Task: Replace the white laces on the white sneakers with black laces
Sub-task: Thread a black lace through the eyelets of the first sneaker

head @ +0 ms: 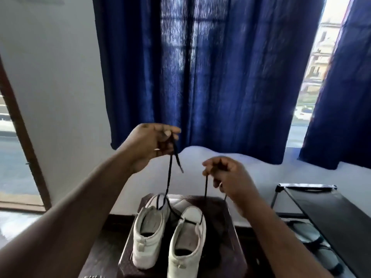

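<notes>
Two white sneakers stand side by side, heels toward me, on a dark wooden stool: the left sneaker and the right sneaker. A black lace runs through the lowest eyelets of the right sneaker and rises in two strands. My left hand is raised above the shoes and pinches one end, whose tip dangles below the fingers. My right hand, lower and to the right, grips the other strand, which is pulled taut. No white laces are visible.
Dark blue curtains hang behind, over a window. A white bed surface lies beyond the stool. A black folding table stands at the right, with dark sandals on the floor beside it. A wooden door frame is at the left.
</notes>
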